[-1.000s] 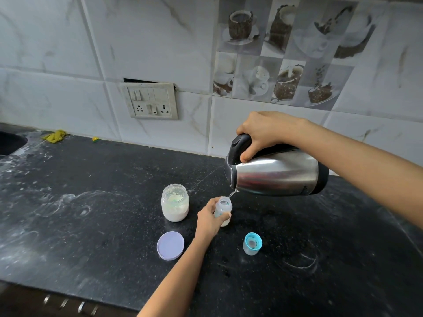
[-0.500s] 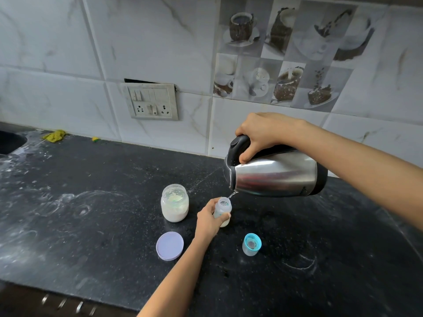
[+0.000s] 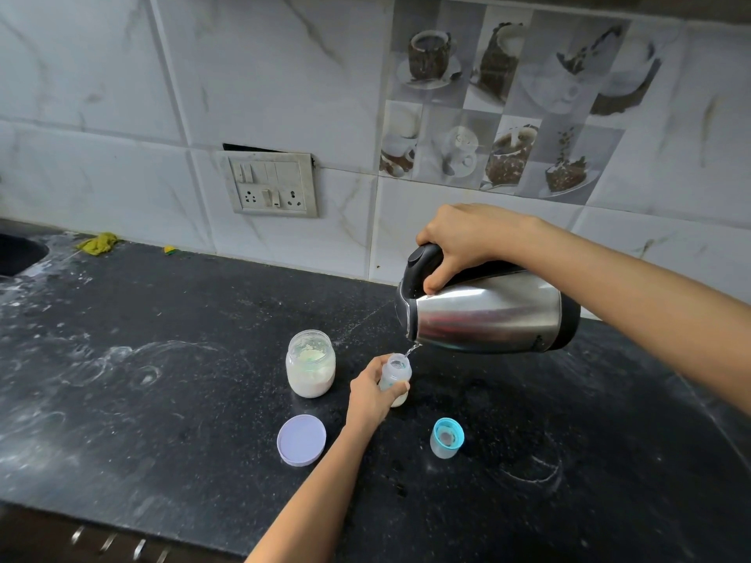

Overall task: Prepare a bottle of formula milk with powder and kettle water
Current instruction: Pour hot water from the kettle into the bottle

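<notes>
The bottle (image 3: 396, 379) stands uncapped on the counter (image 3: 162, 400), wrapped by the fingers of the left hand (image 3: 372, 394). Just right of and above the bottle, the kettle (image 3: 487, 312) is tipped nearly level, its handle gripped by the right hand (image 3: 463, 241), and a thin stream of water is being poured into the neck. Whitish contents are seen low in the bottle, so powder is judged already added. Just left of the bottle stands the open powder jar (image 3: 311, 363). 1 cap (image 3: 447, 437), in front of the bottle, remains to be fitted.
</notes>
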{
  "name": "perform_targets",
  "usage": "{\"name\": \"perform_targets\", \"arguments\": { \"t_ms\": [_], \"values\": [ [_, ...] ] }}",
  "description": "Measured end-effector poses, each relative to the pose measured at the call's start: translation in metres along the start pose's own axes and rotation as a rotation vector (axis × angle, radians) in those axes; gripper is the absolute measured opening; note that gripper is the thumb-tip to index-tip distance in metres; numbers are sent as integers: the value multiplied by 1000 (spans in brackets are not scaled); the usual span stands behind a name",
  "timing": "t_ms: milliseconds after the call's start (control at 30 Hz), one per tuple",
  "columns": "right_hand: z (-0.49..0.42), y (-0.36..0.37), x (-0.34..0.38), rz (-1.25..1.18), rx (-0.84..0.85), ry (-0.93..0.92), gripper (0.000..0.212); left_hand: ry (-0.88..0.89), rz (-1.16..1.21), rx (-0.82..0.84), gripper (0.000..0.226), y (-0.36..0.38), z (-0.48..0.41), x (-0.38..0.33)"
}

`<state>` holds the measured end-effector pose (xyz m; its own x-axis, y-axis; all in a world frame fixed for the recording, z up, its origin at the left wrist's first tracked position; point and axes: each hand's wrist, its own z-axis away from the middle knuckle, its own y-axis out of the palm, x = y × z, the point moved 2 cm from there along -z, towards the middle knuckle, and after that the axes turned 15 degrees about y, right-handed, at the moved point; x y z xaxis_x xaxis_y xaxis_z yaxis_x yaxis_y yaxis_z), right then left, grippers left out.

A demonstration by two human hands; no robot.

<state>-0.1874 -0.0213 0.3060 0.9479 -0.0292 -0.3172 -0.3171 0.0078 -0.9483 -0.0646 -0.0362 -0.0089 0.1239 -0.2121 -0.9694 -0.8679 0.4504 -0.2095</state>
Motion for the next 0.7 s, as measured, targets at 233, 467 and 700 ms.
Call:
{"name": "perform_targets", "arguments": {
  "t_ms": [233, 467, 700],
  "values": [
    [1, -1, 2, 5, 4, 1, 48, 3, -10, 1, 53, 0, 0, -1],
    [1, -2, 4, 20, 2, 2, 48, 12, -17, -5, 51, -1, 1, -4],
    [0, -1, 3, 22, 3, -4, 48, 10, -28, 2, 52, -2, 1, -5]
  ]
}}
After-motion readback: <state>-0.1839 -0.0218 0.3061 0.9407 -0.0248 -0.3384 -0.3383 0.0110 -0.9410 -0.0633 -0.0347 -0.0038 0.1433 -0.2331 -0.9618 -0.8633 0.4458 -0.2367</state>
